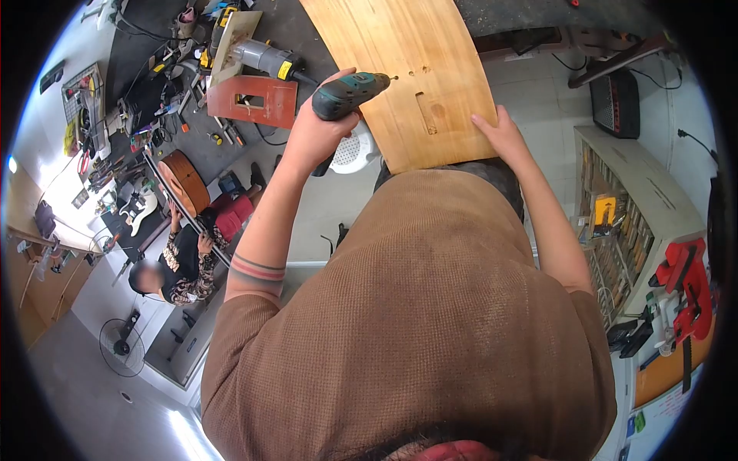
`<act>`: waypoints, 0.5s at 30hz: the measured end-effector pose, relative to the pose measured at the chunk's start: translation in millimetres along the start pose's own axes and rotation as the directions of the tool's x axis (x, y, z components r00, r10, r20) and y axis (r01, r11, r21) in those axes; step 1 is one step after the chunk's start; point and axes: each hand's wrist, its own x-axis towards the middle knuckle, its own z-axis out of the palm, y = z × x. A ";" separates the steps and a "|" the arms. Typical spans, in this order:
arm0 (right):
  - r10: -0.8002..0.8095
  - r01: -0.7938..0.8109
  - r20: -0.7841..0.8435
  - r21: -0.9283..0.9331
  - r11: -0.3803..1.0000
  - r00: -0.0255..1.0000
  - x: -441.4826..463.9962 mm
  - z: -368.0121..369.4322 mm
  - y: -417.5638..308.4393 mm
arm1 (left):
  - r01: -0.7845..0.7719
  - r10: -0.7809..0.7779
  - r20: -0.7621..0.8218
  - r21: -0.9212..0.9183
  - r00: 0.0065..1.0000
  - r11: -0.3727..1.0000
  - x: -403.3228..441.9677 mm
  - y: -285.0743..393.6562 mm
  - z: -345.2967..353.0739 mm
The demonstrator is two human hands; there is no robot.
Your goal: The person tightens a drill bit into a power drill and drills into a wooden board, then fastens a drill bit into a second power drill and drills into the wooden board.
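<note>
My left hand [319, 131] grips a teal and black cordless drill [350, 94], whose bit points right over the wooden board [407, 38]. The bit's tip appears close to small holes in the wood; whether it touches the surface I cannot tell. My right hand [506, 137] holds the board's right edge, thumb at the top face and the other fingers mostly hidden. The pale, wide board extends from my lap up to the dark workbench. Cut into its face are a long narrow slot [425, 113] and several small holes.
Left of the board lie a red-brown template [257, 101] and a corded router [265, 59]. Tools crowd the bench beyond. At lower left a person [184, 261] holds a guitar body [183, 180]. A white round stool [354, 151] and, at right, a shelf unit [642, 177] stand nearby.
</note>
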 end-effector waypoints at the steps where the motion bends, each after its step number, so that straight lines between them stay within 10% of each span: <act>1: 0.024 -0.024 0.017 0.032 0.999 1.000 2.0 0.4 4.6 | -0.009 0.009 0.009 0.038 1.000 0.999 -0.2 1.0 0.6; 15: 0.039 -0.040 -0.009 -0.128 0.991 0.999 7.0 -1.2 5.6 | -0.065 0.061 0.021 0.259 0.998 0.964 6.6 19.8 12.9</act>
